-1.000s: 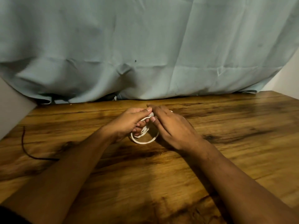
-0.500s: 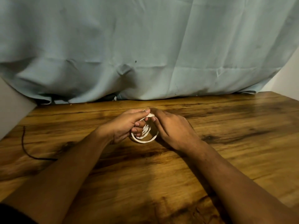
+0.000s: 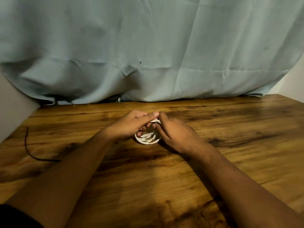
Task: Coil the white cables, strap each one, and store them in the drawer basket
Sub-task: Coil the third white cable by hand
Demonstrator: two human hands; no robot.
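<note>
One white cable is in view, wound into a small ring of several loops and held low over the wooden table, near its middle; whether its lower edge touches the wood I cannot tell. The left hand grasps the far side of the ring, thumb laid across the top and fingers curled through the loops from beneath. The right hand closes on the same upper part from the other side, its fingertips meeting the left thumb and pinching the turns together. Both hands are therefore clenched on the cable, none free.

Judging from this, the coiling of this cable looks all but finished: no loose tail trails out across the table. The strapping appears to be the step in hand, though no strap can be made out, since the fingers hide the spot where one would sit. Storing is not yet done, and no drawer or basket shows anywhere. Other white cables are not visible either, so how many remain cannot be said.

A thin dark cord lies at the table's left edge, well apart from the hands, and a pale blue curtain hangs behind
</note>
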